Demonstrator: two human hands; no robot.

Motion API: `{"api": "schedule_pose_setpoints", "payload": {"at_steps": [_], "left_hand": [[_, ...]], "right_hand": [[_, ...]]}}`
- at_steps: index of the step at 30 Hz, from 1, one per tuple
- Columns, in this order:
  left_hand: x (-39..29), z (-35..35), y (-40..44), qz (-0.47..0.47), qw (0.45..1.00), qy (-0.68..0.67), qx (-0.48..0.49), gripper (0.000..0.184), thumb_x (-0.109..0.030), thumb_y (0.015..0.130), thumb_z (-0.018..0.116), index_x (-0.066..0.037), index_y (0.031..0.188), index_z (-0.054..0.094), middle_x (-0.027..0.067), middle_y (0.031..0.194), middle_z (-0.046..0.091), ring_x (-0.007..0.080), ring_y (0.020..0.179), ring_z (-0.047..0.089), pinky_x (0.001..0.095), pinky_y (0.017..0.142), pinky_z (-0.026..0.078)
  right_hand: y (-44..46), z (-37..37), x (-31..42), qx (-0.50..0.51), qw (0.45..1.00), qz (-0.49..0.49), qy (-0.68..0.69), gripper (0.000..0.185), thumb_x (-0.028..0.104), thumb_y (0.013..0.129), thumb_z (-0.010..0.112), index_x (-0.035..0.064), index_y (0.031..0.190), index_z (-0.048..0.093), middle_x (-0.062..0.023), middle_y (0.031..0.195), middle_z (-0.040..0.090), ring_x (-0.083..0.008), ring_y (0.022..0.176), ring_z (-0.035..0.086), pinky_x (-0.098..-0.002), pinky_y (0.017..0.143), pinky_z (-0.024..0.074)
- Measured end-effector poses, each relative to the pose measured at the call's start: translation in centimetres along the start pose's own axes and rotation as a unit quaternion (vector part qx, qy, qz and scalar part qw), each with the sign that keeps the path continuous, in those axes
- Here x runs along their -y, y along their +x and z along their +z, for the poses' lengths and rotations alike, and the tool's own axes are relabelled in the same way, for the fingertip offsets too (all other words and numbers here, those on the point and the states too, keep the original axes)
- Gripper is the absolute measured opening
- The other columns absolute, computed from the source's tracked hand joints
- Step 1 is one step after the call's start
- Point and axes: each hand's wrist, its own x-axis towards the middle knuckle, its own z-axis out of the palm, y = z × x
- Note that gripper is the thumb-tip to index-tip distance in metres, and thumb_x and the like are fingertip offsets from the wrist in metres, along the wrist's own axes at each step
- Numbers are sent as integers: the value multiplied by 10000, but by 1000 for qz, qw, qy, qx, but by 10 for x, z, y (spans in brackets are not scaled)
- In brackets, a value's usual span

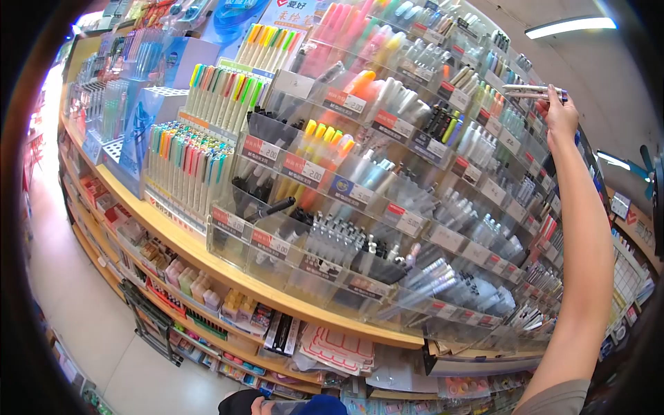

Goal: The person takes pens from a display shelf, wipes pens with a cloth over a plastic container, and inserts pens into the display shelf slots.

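Observation:
My right hand (561, 114) is raised at the upper right, its fingers closed round a few slim, pale pens (529, 91) that point left. It is level with the upper tiers of a clear plastic pen rack (332, 238), filled with pens and markers. Only part of my left hand (261, 407) shows at the bottom edge, with its fingers bent against a greyish, see-through thing (285, 409) that is mostly cut off. Yellow-capped markers (319, 138) and clear-barrelled pens (335, 235) fill nearby compartments.
Marker sets (187, 162) stand left of the rack on a wooden shelf edge (277, 283). Lower shelves hold small boxes and packets (339, 349). A black folded frame (149, 321) leans by the floor (117, 360). A ceiling light (570, 28) hangs above.

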Motion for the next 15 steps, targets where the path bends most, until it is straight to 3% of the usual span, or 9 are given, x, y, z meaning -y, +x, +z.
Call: {"api": "schedule_pose_setpoints", "payload": {"at_steps": [10,15], "left_hand": [[20,-12,24,-38,998,-21,37,702,-62,656,684,-3,1250,315,256,1317,214,429,1172,323,398,982,312],[20,-12,29,-34,999,4,31,647,-83,648,697,13,1200,373,265,1320,215,429,1169,332,403,976,323]], "right_hand": [[28,31,-18,139,974,110,-141,175,245,825,536,87,753,517,24,592,480,-53,474,440,-194,417,389],[13,54,-5,196,949,107,-224,173,245,791,490,93,716,525,-1,562,518,-73,469,473,-209,418,367]]}}
